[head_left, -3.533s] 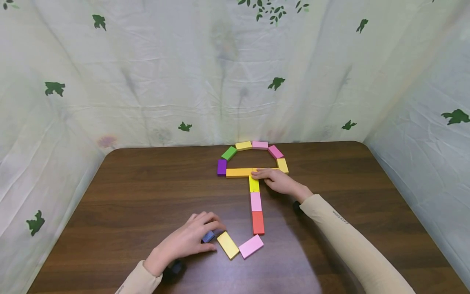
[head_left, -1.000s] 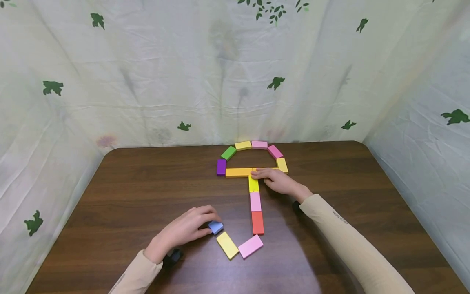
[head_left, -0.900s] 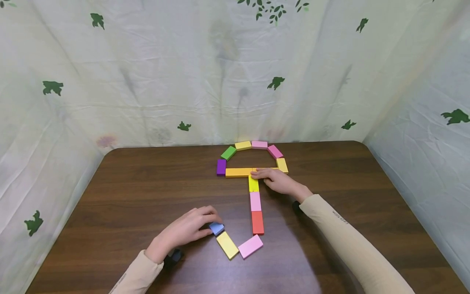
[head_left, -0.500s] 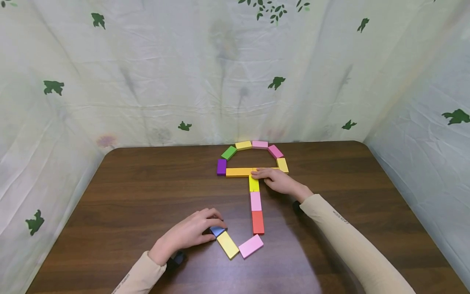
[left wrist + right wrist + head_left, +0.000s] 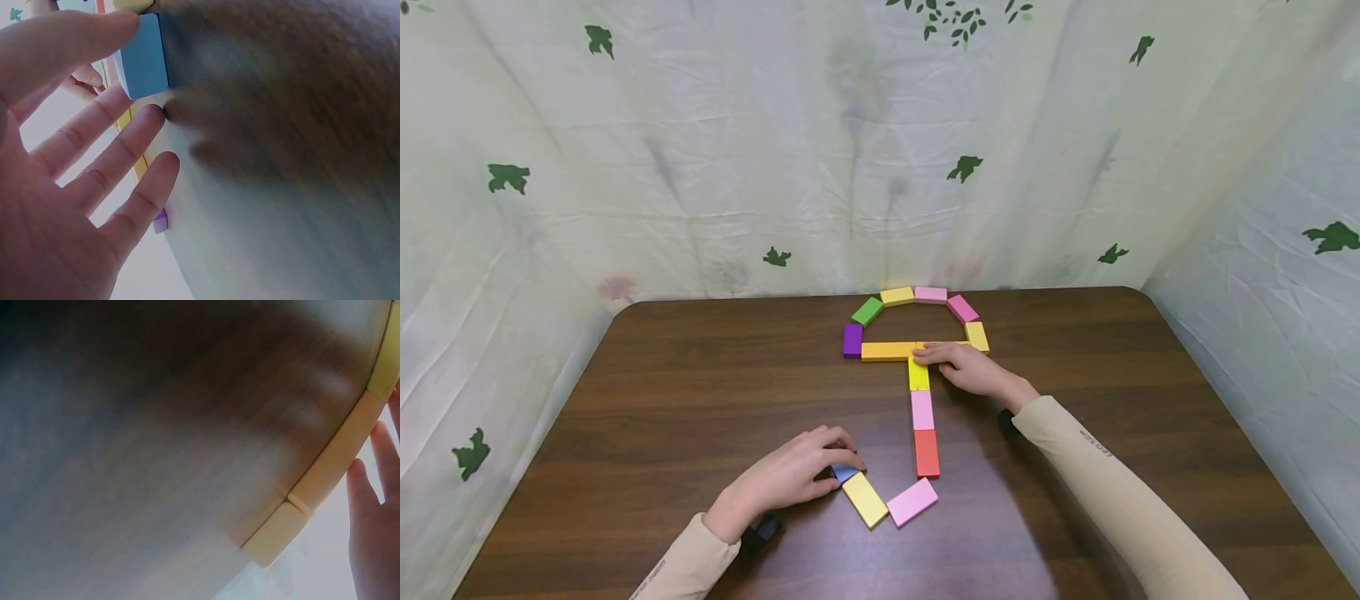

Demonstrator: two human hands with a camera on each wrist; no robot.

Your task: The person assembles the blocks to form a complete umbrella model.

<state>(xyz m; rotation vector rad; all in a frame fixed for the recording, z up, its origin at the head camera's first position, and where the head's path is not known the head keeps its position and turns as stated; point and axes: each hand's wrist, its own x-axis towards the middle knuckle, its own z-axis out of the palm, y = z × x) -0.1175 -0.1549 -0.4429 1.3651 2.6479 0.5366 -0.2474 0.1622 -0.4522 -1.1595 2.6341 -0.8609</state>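
Observation:
In the head view my left hand pinches a blue block between thumb and fingers. One end of this block meets the upper end of a pale yellow block; the fingers cover the rest. The left wrist view shows the thumb along the blue block's side, with the other fingers spread below. My right hand rests, fingers extended, over the right orange block and the top of a bright yellow block. A pink block lies slanted against the pale yellow one.
A dome of purple, green, yellow and pink blocks closes over the left orange block. Below the bright yellow block run a light pink block and a red block. A leaf-patterned curtain surrounds the brown table.
My left hand has shifted the blue block slightly right, closing its gap to the pale yellow block. My right hand has stayed in place.

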